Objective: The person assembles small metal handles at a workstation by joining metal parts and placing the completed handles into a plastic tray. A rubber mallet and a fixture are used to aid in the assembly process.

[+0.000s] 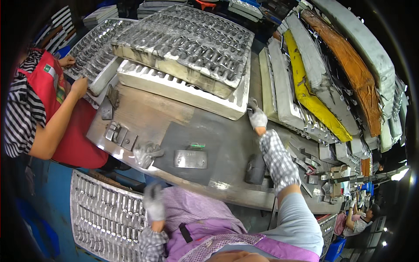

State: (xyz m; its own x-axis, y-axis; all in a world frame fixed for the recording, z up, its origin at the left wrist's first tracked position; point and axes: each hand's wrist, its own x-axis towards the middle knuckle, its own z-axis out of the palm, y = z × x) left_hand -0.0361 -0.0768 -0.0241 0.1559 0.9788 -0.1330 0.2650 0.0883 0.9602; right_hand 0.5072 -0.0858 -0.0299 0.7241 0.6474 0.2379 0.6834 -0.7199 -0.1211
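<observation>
My right hand (257, 118), in a pale work glove, is stretched out beside the near right corner of a white foam tray (183, 94). Its fingers are closed on something small and dark that I cannot make out. My left hand (154, 203), also gloved, is smeared by motion, so its fingers do not show clearly. It is at the right edge of a low tray of curved metal parts (107, 209). On the dark mat between the hands lie a metal plate (190, 159) and a small green object (197, 145).
A grey foam tray (192, 48) filled with metal parts rests on the white one. White, yellow (307, 96) and orange slabs stand at the right. Metal fixtures (120, 135) and a spare glove (147, 153) lie near the table's left edge. A co-worker in a red apron (74, 122) handles another tray.
</observation>
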